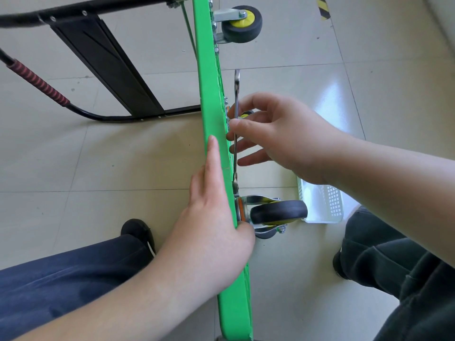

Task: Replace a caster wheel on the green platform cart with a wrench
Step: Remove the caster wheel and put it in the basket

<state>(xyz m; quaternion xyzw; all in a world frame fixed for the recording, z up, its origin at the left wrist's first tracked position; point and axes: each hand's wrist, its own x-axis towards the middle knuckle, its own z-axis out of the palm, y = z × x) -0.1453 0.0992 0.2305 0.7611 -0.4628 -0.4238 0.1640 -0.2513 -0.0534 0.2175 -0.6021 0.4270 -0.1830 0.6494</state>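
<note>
The green platform cart (214, 114) stands tipped on its edge on the tiled floor (123, 168), its deck seen almost edge-on as a narrow green band, wheels pointing off to the person's right. The left hand (211, 227) lies flat along the near stretch of that green edge, forearm reaching up from the lower left, fingers (212, 153) straight and together, pressing on the deck, with the thumb hooked over the wheel side just beside the nearest caster wheel (278, 212). That caster, black tyre in a bright metal fork, is bolted to the cart's underside.

The right hand (278, 134) reaches in from the right, wrist bent, on the wheel side of the cart. Its thumb and forefinger pinch the shaft of a slim metal wrench (236, 124) about midway along; the other fingers are loosely spread below it and hold nothing. The wrench runs nearly parallel to the green edge, close beside it; its lower end sits at a bolt just above the near caster's plate, its upper end free. Behind this hand another wheel is mostly hidden. A far caster (240, 24) with a yellow hub sits at the cart's upper end.

On the cart's other side, its black handle frame (105, 67) lies on the floor. A white perforated basket (327, 203) rests on the floor beyond the near caster.
</note>
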